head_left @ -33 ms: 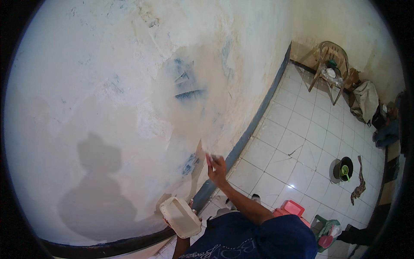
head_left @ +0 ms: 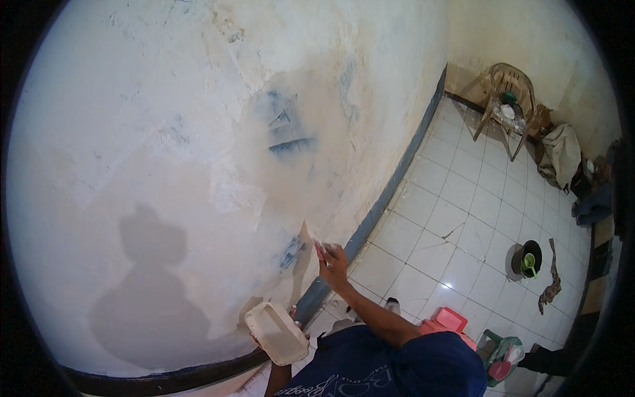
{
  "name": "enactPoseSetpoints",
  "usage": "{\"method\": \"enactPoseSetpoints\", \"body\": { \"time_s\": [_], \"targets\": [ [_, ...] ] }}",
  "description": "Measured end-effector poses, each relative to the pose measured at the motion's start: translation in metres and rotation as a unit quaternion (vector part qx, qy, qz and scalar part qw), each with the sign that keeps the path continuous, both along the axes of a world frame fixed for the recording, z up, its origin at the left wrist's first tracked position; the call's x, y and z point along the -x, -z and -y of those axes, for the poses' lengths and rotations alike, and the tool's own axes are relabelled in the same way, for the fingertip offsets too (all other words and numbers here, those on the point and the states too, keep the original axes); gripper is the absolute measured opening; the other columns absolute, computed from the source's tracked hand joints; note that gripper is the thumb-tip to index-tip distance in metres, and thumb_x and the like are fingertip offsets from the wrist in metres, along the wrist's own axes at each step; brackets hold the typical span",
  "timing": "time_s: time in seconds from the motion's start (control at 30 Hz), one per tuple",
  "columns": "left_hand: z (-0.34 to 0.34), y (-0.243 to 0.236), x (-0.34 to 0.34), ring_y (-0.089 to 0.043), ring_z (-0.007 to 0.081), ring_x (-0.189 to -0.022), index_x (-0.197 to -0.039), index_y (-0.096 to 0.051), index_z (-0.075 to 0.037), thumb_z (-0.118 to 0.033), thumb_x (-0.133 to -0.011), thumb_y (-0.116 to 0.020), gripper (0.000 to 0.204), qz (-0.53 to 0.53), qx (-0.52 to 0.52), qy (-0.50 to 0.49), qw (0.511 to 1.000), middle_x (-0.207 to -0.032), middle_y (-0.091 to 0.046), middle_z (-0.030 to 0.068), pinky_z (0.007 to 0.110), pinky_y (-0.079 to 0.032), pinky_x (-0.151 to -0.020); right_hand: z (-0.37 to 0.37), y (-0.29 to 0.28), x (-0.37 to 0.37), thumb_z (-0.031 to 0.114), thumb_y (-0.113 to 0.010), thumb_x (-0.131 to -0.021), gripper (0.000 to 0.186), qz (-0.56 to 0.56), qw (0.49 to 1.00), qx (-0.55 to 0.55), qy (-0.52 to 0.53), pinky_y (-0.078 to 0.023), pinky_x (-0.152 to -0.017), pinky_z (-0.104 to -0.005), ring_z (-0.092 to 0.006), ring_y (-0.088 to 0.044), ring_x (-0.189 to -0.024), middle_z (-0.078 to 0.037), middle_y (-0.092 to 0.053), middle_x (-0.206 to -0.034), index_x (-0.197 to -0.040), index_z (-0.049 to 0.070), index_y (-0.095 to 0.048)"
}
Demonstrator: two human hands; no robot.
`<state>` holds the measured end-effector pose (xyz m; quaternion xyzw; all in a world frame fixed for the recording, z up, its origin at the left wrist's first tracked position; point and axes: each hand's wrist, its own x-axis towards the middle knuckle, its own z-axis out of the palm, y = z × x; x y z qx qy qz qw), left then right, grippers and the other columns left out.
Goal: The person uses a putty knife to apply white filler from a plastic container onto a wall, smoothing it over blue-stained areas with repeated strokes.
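Right hand is closed around the handle of a putty knife; the handle reads reddish, and the pale flat blade is pressed against the wall, low down, just above the grey skirting strip where the wall meets the tiled floor. Blade sits beside a patch of exposed blue under the pale skim.

Left hand grips a white rectangular tub from below and the side, held near the chest, open face tilted toward the wall. Fingers are mostly hidden behind it. Contents can't be made out.

Handling, as I judge it:
- Knife: light, thin blade likely springy, handle stiff. Hold at the handle, as now. Blade edge is the working part, keep fingers off it.
- Tub: thin plastic, probably flexes if squeezed at the walls. If loaded with filler it is heavier than it looks and may be slick on the rim. Support under the base, thumb on the edge.

Elsewhere on the floor: a plastic chair in the far corner, a black bucket, and a red container close to the person's right side.
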<state>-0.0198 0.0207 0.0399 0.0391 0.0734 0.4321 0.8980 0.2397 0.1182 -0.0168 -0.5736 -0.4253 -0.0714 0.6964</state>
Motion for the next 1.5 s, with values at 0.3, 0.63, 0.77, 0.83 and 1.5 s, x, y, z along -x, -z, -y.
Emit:
{"method": "enactPoseSetpoints", "body": {
  "time_s": [0.3, 0.63, 0.77, 0.83, 1.5],
  "targets": [
    [-0.005, -0.005, -0.001, -0.046, 0.0435, -0.123, -0.153, -0.022, -0.032, -0.082, -0.074, -0.055, 0.099, 0.01, 0.003, 0.002, 1.0, -0.158, -0.017, 0.0181, 0.074, -0.039, -0.087, -0.047, -0.007, -0.01, 0.004, -0.065, -0.083, 0.009, -0.124, 0.991, 0.018, 0.037, -0.049, -0.069, -0.0396, -0.0361, -0.06, -0.086, -0.021, -0.06, -0.102, -0.09, -0.002, -0.068],
    [0.001, -0.026, -0.015, -0.044, 0.0426, -0.125, -0.153, -0.024, -0.028, -0.082, -0.072, -0.057, 0.102, 0.039, 0.003, 0.022, 0.999, -0.158, -0.017, 0.0179, 0.073, -0.038, -0.09, 0.023, 0.022, -0.004, 0.003, -0.068, -0.083, 0.014, -0.149, 0.987, 0.053, 0.018, -0.051, -0.071, -0.0342, -0.0287, -0.063, -0.084, -0.016, -0.064, -0.099, -0.097, 0.002, -0.071],
    [-0.001, -0.021, -0.014, -0.042, 0.0424, -0.126, -0.152, -0.026, -0.031, -0.081, -0.072, -0.058, 0.1, 0.055, -0.001, 0.03, 0.998, -0.158, -0.013, 0.0169, 0.074, -0.037, -0.093, -0.04, -0.003, -0.078, 0.001, -0.066, -0.087, 0.021, -0.099, 0.987, 0.049, 0.118, -0.049, -0.067, -0.0313, -0.0231, -0.062, -0.08, -0.013, -0.064, -0.099, -0.107, 0.003, -0.071],
    [-0.001, -0.011, -0.008, -0.042, 0.0427, -0.125, -0.151, -0.027, -0.034, -0.082, -0.07, -0.058, 0.099, 0.062, 0.015, 0.027, 0.998, -0.16, -0.009, 0.0151, 0.074, -0.037, -0.094, -0.057, -0.013, -0.086, 0.001, -0.066, -0.087, 0.022, -0.047, 0.99, -0.047, 0.128, -0.048, -0.064, -0.0316, -0.0231, -0.06, -0.075, -0.014, -0.063, -0.098, -0.108, 0.001, -0.07],
    [-0.004, 0.005, 0.008, -0.043, 0.0438, -0.127, -0.154, -0.021, -0.027, -0.084, -0.069, -0.056, 0.108, 0.033, 0.004, 0.005, 0.999, -0.158, -0.015, 0.019, 0.075, -0.037, -0.094, 0.0, 0.017, 0.088, -0.004, -0.064, -0.082, 0.026, -0.047, 0.999, 0.026, 0.006, -0.052, -0.073, -0.0339, -0.0284, -0.061, -0.09, -0.017, -0.061, -0.106, -0.107, 0.001, -0.069]
  ]
}}
